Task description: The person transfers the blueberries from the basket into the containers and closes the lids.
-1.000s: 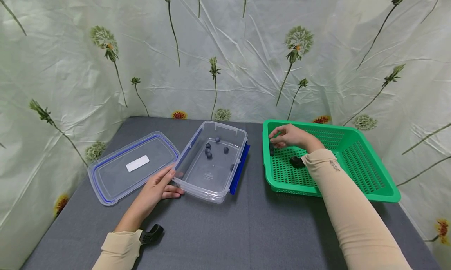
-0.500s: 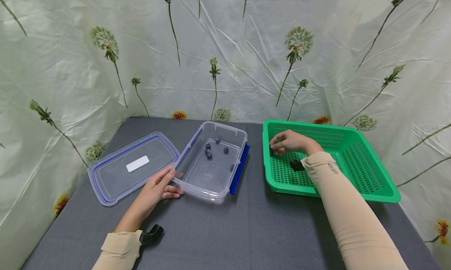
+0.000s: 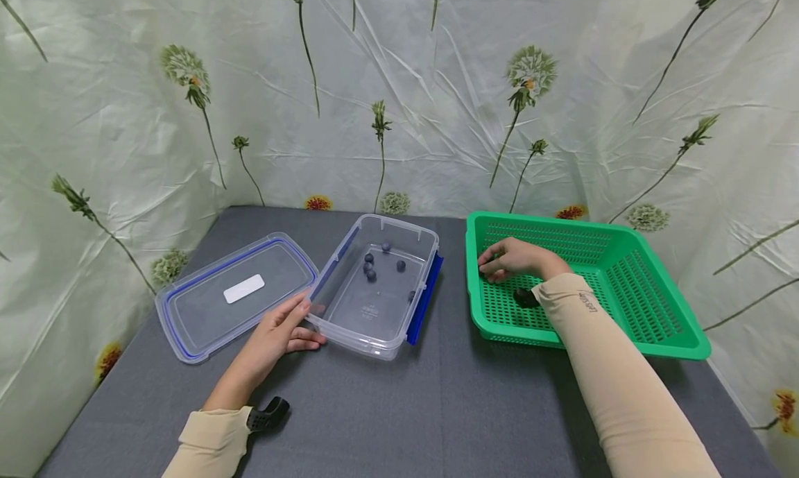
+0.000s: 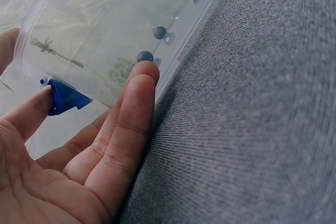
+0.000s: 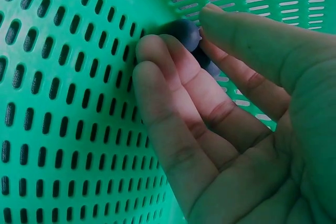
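My left hand (image 3: 284, 332) holds the near left corner of a clear plastic food container (image 3: 368, 325), thumb at the rim and other fingers along the outer wall. In the left wrist view a fingertip meets a blue latch (image 4: 65, 98). Several blueberries (image 3: 401, 266) lie on the container's floor. Inside the green plastic basket (image 3: 677, 304), my right hand (image 3: 514, 259) reaches down at the left wall. Its thumb and fingertips close around a blueberry (image 5: 184, 34) in the right wrist view. A second blueberry (image 5: 206, 62) shows behind it, partly hidden by the fingers.
A clear lid (image 3: 206, 325) with a blue seal and white label lies left of the container. Grey cloth (image 3: 437, 408) covers the table. A flower-printed curtain (image 3: 412, 152) hangs behind. Each wrist wears a black camera mount (image 3: 268, 415).
My right hand has moved slightly down and toward me along the basket's left wall, its fingers now covering the blueberries there. The left hand and the container have stayed in place.
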### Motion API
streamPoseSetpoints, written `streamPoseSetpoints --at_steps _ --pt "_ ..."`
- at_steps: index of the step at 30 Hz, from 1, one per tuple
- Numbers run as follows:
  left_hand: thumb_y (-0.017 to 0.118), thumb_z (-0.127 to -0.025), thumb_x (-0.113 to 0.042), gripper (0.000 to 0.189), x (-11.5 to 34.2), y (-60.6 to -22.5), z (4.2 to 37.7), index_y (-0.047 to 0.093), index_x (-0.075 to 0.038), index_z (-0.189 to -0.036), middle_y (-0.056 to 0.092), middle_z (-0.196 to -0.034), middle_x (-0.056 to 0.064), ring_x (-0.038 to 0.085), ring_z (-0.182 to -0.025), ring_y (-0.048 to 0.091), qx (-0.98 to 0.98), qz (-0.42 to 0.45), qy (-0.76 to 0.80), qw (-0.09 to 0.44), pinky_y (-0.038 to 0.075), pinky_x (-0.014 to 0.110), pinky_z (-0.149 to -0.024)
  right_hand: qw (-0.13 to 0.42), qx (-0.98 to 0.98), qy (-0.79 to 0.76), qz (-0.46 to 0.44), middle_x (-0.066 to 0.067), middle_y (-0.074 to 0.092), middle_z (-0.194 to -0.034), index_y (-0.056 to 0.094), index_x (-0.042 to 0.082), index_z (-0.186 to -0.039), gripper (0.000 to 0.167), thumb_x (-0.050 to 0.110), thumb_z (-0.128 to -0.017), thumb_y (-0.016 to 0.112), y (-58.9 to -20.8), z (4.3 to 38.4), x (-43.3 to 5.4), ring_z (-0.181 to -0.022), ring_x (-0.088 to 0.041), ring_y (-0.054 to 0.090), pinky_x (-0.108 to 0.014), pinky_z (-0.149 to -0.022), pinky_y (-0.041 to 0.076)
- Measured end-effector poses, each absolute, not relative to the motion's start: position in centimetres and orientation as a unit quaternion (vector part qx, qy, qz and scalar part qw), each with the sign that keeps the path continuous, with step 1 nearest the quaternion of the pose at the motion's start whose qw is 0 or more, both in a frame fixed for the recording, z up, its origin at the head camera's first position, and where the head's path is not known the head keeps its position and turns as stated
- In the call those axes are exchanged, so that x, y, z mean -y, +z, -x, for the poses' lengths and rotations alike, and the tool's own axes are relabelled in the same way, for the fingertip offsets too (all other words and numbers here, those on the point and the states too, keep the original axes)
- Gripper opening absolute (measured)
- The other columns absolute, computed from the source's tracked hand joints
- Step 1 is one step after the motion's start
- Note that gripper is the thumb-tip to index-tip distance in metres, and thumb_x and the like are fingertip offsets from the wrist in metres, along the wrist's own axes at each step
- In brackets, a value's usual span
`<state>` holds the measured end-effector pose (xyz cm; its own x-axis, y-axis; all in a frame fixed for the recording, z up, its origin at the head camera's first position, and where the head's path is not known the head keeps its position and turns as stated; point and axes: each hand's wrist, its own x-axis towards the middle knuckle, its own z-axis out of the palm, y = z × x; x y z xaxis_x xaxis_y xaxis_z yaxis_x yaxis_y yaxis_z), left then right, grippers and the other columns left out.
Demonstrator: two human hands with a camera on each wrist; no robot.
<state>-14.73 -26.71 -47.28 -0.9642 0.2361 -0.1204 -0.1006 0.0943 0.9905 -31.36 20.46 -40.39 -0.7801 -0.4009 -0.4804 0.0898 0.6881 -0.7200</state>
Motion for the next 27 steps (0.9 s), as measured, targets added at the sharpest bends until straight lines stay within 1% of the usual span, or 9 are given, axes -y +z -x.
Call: streamPoseSetpoints --at_steps 11,20,23,27 --pt "0.044 -0.118 -0.037 0.064 26.73 -47.19 14.78 0.027 -0.002 -0.168 0.048 -0.155 0.037 0.014 -0.092 0.079 -0.733 -0.04 0.667 0.126 0.066 0.027 -0.083 0.314 -0.861 -0.39 0.096 -0.01 0.074 -0.108 0.064 -0.007 -0.133 0.032 0.01 -0.107 0.065 -40.61 31.24 -20.48 -0.088 -0.013 0.07 -0.029 -0.085 0.062" --pt "0.044 -0.118 -0.037 0.062 26.66 -47.16 14.8 0.029 -0.002 -0.167 0.049 -0.154 0.037 0.014 -0.092 0.079 -0.733 -0.04 0.667 0.124 0.066 0.027 -0.083 0.312 -0.862 -0.387 0.097 -0.013 0.074 -0.112 0.065 -0.007 -0.132 0.031 0.01 -0.107 0.066 -40.45 31.08 -20.38 -0.091 -0.014 0.071 -0.033 -0.088 0.062" --pt "0.045 -0.118 -0.037 0.062 26.71 -47.15 14.76 0.029 -0.003 -0.168 0.048 -0.155 0.037 0.014 -0.093 0.079 -0.734 -0.042 0.667 0.125 0.066 0.027 -0.083 0.312 -0.864 -0.382 0.1 -0.013 0.074 -0.11 0.065 -0.007 -0.132 0.03 0.011 -0.107 0.066 -40.38 31.04 -20.41 -0.091 -0.015 0.071 -0.033 -0.088 0.063" --pt "0.045 -0.118 -0.037 0.062 26.78 -47.1 14.75 0.029 -0.005 -0.168 0.047 -0.157 0.036 0.014 -0.093 0.079 -0.735 -0.044 0.665 0.125 0.066 0.027 -0.084 0.312 -0.866 -0.378 0.098 -0.01 0.076 -0.103 0.067 -0.005 -0.13 0.028 0.011 -0.107 0.066 -40.41 31.13 -20.4 -0.089 -0.014 0.072 -0.031 -0.086 0.062"
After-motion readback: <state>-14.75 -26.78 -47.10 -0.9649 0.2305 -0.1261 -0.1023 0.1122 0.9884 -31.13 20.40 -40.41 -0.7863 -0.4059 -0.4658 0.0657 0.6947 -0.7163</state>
